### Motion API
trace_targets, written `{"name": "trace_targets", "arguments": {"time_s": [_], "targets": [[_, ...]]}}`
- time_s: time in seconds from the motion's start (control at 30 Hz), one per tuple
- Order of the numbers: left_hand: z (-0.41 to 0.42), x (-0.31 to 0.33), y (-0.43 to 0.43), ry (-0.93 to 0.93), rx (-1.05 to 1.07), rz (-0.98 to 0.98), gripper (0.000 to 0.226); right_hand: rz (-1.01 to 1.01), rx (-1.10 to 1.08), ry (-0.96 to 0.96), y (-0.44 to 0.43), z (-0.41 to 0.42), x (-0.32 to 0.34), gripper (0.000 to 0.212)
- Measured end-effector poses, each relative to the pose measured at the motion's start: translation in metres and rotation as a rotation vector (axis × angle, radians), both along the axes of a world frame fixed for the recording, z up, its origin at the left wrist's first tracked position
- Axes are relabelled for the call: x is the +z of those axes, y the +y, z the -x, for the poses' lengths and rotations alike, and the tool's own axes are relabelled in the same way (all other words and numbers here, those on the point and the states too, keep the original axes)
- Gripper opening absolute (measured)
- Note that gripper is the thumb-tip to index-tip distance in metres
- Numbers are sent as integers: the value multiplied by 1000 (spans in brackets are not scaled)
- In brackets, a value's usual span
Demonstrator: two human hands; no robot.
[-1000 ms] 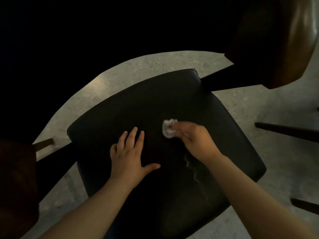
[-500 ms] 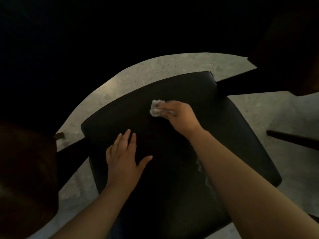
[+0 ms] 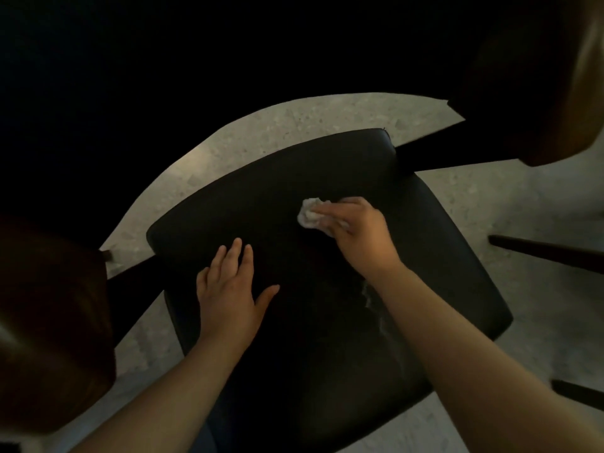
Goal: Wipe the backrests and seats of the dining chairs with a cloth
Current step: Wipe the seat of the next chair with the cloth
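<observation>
A black padded chair seat fills the middle of the view, seen from above. My right hand grips a small crumpled white cloth and presses it onto the seat's middle right part. My left hand lies flat on the seat to the left, fingers straight and thumb spread. A faint pale streak marks the seat beside my right forearm.
A brown wooden backrest rises at the upper right and another brown chair part stands at the left. Dark chair legs cross the speckled grey floor at the right. A large dark shape covers the top.
My right hand moved the cloth from the seat's middle toward its far side, then back toward the right. My left hand stayed flat on the seat.
</observation>
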State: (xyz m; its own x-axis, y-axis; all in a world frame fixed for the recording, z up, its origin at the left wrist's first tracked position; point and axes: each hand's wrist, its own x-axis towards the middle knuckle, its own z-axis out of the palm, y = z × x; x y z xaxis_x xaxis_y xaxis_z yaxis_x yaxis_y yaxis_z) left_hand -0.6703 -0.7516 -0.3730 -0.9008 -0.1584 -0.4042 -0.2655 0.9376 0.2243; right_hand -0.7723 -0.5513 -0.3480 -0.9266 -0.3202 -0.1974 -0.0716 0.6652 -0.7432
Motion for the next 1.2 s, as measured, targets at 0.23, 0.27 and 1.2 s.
{"name": "trace_targets", "arguments": {"time_s": [0.23, 0.27, 1.2], "targets": [[-1, 3, -5, -39, -37, -15, 80, -54, -27, -124, 23, -79, -2, 36], [-1, 3, -4, -43, -32, -27, 80, -39, -109, -106, 28, -91, 3, 36], [21, 18, 57, -257, -268, 79, 92, 19, -643, -56, 104, -146, 4, 20]]}}
